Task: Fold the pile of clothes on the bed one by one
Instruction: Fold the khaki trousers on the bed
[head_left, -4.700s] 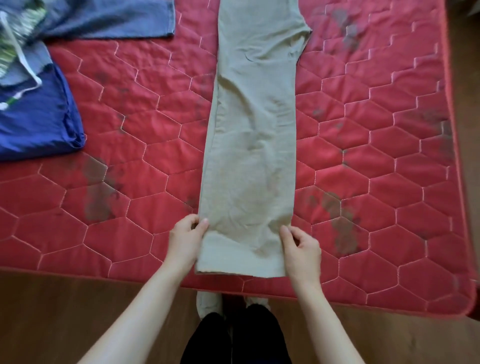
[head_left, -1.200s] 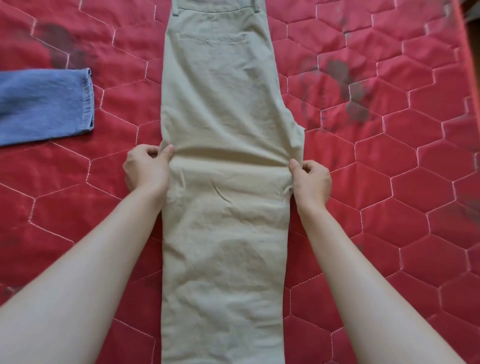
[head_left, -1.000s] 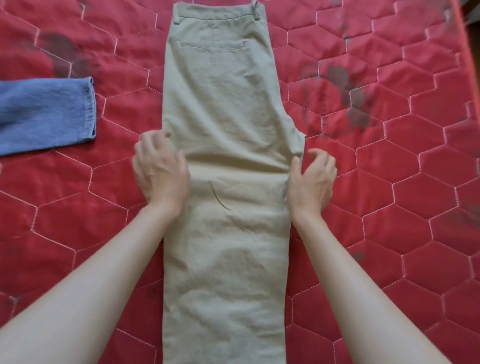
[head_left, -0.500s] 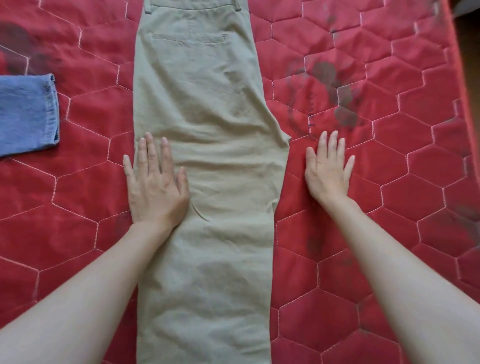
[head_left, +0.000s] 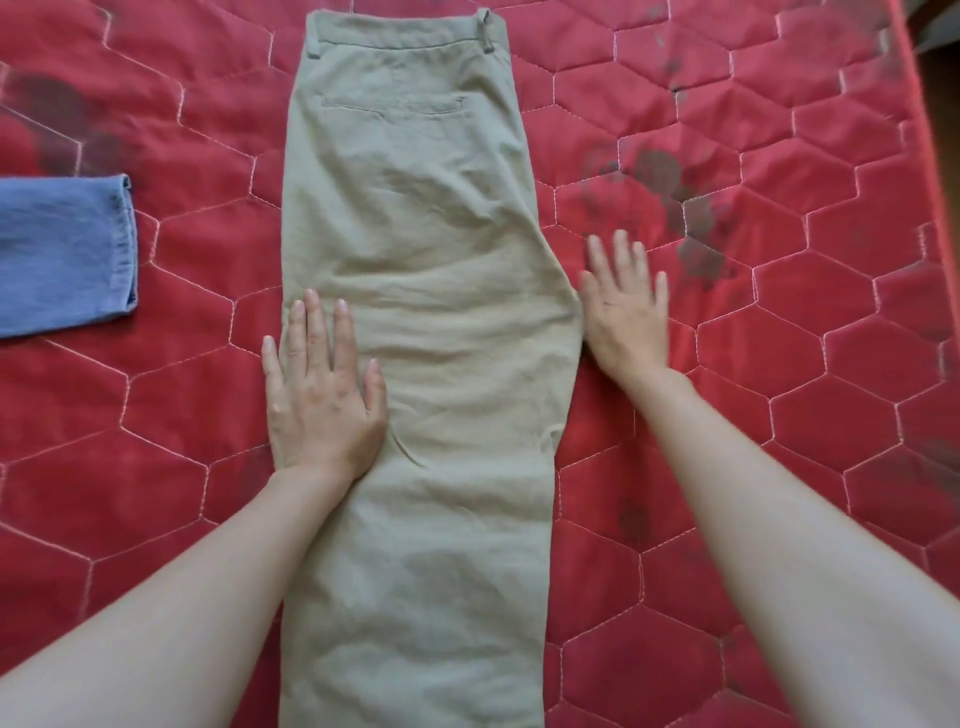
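Head view: trousers (head_left: 426, 332) soft, light; left hand (head_left: 322, 395) flat on them, right hand (head_left: 626, 306) flat on bed (head_left: 779, 415), both grips wide, holding nothing; take at hem corners.

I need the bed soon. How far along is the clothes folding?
Done: the khaki trousers lie folded lengthwise, leg on leg. In hand: the left hand presses flat on them; the right hand lies flat on the red mattress beside them. Left: folding them crosswise, plus the blue garment.

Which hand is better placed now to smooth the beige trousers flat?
Probably the left hand: it lies open on the beige trousers. The right hand rests beside them on the red mattress.
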